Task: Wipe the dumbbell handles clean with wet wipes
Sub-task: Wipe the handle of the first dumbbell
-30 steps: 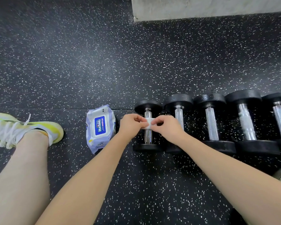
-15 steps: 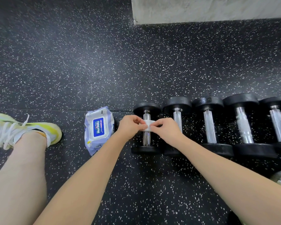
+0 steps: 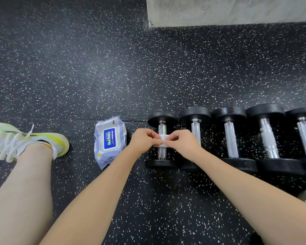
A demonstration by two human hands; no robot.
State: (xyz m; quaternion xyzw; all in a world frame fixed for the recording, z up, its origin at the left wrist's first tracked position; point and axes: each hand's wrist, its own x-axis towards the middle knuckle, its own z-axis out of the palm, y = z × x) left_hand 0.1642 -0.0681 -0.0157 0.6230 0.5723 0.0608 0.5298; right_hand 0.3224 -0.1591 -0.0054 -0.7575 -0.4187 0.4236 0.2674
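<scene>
1. Pinching a folded white wet wipe (image 3: 162, 140) from both sides, the left hand (image 3: 145, 140) and the right hand (image 3: 183, 142) meet over the leftmost dumbbell (image 3: 161, 140).
2. Both hands have thumb and fingers curled tight on the wipe's ends, knuckles up.
3. The wipe lies across the middle of that dumbbell's knurled metal handle (image 3: 162, 129), touching it; bare handle shows above and below.
4. This dumbbell lies on the speckled black floor (image 3: 95, 68) at the left end of a row of 5, black heads near and far.
5. The second dumbbell (image 3: 195, 124) sits just beside it, partly hidden behind the right hand.
6. A purple wet-wipe pack (image 3: 109, 141) with a blue label lies on the floor just left of the left hand.
7. A white and yellow sneaker (image 3: 25, 140) rests at the far left.
</scene>
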